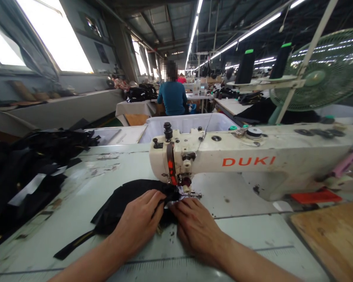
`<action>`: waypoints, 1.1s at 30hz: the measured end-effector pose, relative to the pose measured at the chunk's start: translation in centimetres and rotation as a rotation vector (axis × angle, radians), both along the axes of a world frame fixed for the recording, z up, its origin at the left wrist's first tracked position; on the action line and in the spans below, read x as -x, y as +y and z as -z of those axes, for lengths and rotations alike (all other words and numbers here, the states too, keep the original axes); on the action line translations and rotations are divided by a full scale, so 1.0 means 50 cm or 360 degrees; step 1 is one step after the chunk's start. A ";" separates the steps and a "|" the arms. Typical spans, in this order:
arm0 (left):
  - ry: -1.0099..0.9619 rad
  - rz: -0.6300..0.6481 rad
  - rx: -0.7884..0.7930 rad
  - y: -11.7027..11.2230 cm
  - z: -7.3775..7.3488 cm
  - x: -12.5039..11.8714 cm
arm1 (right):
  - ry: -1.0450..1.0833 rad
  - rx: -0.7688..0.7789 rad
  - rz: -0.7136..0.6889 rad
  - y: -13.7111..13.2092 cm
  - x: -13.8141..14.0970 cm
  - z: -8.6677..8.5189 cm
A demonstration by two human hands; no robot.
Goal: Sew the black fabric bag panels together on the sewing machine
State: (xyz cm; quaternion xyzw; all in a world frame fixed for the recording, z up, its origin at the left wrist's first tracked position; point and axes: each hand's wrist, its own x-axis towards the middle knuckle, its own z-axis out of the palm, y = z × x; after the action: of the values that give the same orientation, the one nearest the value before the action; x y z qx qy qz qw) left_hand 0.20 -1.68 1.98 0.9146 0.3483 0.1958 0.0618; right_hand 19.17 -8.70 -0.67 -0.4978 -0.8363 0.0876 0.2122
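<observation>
A black fabric piece (120, 199) lies on the pale green sewing table, its edge under the needle area of a white sewing machine (241, 160) lettered DUKI. A narrow strap with a gold-coloured line (75, 243) trails from it to the lower left. My left hand (142, 215) is closed on the black fabric, its fingertips just left of the presser foot (186, 191). Close in front of the foot, my right hand (194, 221) has its fingers bent together at the fabric's edge. What lies under both sets of fingertips is partly hidden.
A pile of black fabric pieces (32, 168) covers the table's left side. Behind the machine stands a white plastic bin (223, 120). Black thread cones (245, 68) and a green fan (317, 78) are at the right. Farther back, a person in a blue top (173, 98) sits facing away.
</observation>
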 end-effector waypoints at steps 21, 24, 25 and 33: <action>0.0260 0.0534 -0.0287 0.002 0.050 -0.014 | -0.0201 -0.0385 0.0148 -0.026 0.014 0.067; 0.0207 0.0526 -0.0255 -0.001 0.044 -0.012 | -0.0171 -0.0616 0.0174 -0.026 0.014 0.083; 0.0201 0.0522 -0.0245 -0.002 0.043 -0.012 | -0.0167 -0.0684 0.0176 -0.025 0.014 0.088; 0.0273 0.0461 -0.0113 -0.004 0.046 -0.011 | -0.0083 -0.0674 0.0126 -0.027 0.013 0.070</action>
State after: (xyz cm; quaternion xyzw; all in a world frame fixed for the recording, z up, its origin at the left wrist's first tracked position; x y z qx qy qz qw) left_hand 0.77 -1.91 -0.32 0.9702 0.2097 0.1182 0.0271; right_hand 18.52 -10.06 -4.17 -0.4768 -0.8210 -0.1113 0.2937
